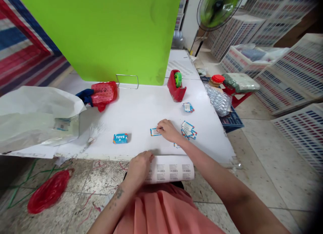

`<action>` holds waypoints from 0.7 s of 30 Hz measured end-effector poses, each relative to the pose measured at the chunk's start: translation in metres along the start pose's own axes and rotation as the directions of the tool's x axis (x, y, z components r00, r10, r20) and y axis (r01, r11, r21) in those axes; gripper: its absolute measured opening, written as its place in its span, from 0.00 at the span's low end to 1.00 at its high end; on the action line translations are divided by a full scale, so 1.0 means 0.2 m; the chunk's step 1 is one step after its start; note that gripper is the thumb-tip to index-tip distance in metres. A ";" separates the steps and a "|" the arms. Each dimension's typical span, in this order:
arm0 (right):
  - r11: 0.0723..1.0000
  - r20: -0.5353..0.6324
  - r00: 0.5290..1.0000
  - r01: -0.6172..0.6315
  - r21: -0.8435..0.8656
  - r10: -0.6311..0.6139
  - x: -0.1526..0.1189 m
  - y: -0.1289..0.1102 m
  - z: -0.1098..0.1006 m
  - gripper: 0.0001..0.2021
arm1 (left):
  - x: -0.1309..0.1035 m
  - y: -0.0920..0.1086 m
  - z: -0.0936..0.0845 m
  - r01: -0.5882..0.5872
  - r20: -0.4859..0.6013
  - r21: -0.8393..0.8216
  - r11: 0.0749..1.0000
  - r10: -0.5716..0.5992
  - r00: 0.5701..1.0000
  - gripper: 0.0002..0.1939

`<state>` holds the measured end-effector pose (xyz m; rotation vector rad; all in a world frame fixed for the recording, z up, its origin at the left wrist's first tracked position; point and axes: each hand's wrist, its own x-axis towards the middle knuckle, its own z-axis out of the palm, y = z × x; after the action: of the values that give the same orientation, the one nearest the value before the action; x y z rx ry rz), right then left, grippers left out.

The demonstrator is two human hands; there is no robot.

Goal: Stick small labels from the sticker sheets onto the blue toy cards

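Note:
My right hand is closed over the right part of a small blue-edged card lying on the white table. My left hand grips the left end of a curved sheet of printed labels at the table's front edge, over my lap. To the left on the table sits a stack of blue cards marked TOYS. Right of my right hand lies a loose pile of labelled cards, and a smaller group of cards is behind it.
A red tape dispenser stands toward the back right. Behind is a green panel. A red package and a white plastic bag lie at left. A blue crate stands beyond the right edge.

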<state>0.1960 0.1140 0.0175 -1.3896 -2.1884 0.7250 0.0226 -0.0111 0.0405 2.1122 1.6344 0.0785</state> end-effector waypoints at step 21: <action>0.998 -0.072 0.996 0.048 -0.045 -0.052 -0.08 -0.03 0.03 0.04 | -0.03 0.02 -0.01 -0.016 -0.010 -0.018 1.000 0.016 1.000 0.12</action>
<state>0.1948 0.0967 0.0149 -1.3553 -2.1850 0.6028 0.0241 -0.0172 0.0462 2.1145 1.6165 0.1084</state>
